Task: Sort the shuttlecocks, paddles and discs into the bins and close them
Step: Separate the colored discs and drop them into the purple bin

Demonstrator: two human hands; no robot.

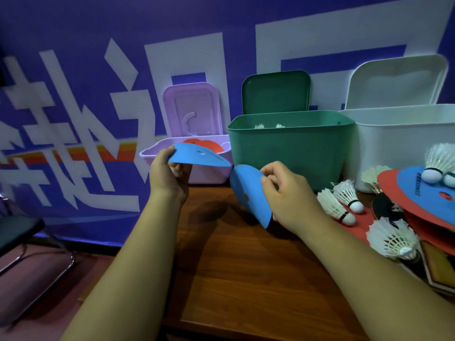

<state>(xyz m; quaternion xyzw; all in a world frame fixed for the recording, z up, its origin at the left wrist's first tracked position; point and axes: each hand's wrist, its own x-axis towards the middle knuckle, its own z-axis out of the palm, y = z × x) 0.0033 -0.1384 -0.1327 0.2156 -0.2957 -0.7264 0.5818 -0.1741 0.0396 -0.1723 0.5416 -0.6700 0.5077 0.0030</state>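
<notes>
Holding one blue disc in each of your hands. Left hand (170,175) pinches the left disc (199,157) by its left edge. That disc lies nearly flat, over the front rim of the open purple bin (152,153), which has red discs (209,143) inside. Right hand (288,193) pinches the right disc (251,193), steeply tilted above the bench (246,279), just before the green bin (290,148). The two disc edges nearly meet; contact unclear. Loose shuttlecocks (344,195) lie to your right.
</notes>
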